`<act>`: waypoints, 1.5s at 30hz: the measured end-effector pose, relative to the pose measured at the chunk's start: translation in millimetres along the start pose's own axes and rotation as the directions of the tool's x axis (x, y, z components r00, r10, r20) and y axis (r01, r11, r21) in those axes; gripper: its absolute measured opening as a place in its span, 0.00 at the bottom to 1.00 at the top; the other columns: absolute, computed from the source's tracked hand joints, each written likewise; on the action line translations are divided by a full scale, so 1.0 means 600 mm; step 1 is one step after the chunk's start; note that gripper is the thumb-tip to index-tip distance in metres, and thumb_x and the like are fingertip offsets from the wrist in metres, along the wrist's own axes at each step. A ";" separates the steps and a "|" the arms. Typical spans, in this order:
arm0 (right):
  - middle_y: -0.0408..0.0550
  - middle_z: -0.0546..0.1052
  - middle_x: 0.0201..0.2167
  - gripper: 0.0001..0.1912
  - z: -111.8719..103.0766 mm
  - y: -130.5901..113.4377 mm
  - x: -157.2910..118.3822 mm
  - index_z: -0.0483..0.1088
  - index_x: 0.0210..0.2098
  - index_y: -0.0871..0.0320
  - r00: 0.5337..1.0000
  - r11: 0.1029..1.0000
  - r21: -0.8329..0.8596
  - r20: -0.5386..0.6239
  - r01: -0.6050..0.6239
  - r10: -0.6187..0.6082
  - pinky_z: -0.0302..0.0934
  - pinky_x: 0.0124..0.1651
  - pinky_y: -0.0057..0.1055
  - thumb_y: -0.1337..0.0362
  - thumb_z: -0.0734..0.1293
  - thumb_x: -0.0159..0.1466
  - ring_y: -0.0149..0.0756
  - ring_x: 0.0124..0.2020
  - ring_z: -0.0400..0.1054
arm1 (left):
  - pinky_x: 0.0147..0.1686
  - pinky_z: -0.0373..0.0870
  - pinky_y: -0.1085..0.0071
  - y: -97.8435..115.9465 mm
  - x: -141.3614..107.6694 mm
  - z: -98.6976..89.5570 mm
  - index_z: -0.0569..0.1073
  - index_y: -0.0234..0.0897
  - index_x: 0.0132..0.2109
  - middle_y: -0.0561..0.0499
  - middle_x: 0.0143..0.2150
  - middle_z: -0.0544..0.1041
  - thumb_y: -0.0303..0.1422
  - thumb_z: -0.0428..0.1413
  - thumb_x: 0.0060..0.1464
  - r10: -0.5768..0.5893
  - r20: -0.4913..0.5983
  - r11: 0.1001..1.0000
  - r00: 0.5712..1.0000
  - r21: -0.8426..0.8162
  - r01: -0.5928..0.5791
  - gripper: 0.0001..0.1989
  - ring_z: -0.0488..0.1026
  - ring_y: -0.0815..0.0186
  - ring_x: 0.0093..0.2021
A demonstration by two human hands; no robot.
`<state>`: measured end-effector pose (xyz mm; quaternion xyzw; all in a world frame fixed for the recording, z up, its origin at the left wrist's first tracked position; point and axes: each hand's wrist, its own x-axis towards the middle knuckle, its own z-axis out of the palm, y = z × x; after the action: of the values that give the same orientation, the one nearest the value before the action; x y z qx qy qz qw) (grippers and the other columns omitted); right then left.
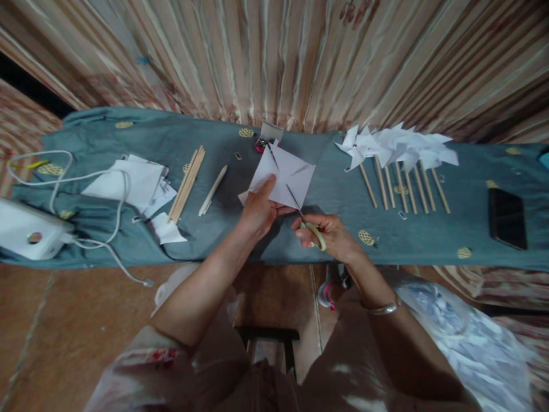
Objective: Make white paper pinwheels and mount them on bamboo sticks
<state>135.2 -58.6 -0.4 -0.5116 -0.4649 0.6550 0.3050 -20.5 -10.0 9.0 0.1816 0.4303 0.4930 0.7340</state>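
Note:
A square white paper sheet with slits near its corners is held over the cloth-covered table. My left hand grips its lower left edge, thumb on top and fingers beneath. In my right hand are scissors with light green handles; their dark blades lie at the sheet's lower right corner. Just behind the paper sits a small red box with its lid up and small metal pieces inside. White paper pinwheels on wooden sticks lie in a row to the right.
Left of the paper lie a pencil-like white stick, wooden sticks and white paper pieces. A white device with cables is at far left, a black phone at right. A plastic bag stands below.

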 end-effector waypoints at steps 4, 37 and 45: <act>0.36 0.69 0.15 0.24 0.000 -0.001 -0.001 0.74 0.25 0.57 1.000 1.000 0.001 -0.017 -0.004 0.004 0.56 0.22 0.24 0.46 0.81 0.41 0.24 0.17 0.60 | 0.43 0.79 0.61 0.000 0.000 0.001 0.73 0.38 0.52 0.48 0.34 0.82 0.32 0.46 0.69 0.001 -0.004 1.000 1.000 0.003 -0.001 0.13 0.82 0.59 0.36; 0.61 0.82 0.41 0.25 -0.130 0.042 -0.047 0.68 0.60 0.65 0.825 0.217 -0.935 -0.351 -0.281 -0.443 0.67 0.44 0.39 0.61 0.65 0.65 0.51 0.41 0.78 | 0.53 0.76 0.48 -0.055 -0.018 0.000 0.68 0.29 0.60 0.37 0.46 0.82 0.33 0.48 0.69 -0.291 0.079 0.957 0.954 0.021 0.290 0.17 0.83 0.55 0.42; 0.63 0.82 0.41 0.23 -0.110 0.028 -0.034 0.68 0.60 0.66 0.839 0.166 -0.939 -0.345 -0.303 -0.421 0.67 0.46 0.40 0.62 0.63 0.68 0.53 0.42 0.77 | 0.53 0.76 0.56 -0.060 -0.057 -0.015 0.73 0.24 0.49 0.37 0.40 0.82 0.31 0.48 0.69 -0.318 0.125 0.948 0.940 0.014 0.318 0.14 0.83 0.54 0.42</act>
<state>205.5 -63.4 -10.8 -0.7243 -0.6880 0.0092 0.0445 -12.1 -57.6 -5.5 0.1378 0.4054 0.3572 0.8301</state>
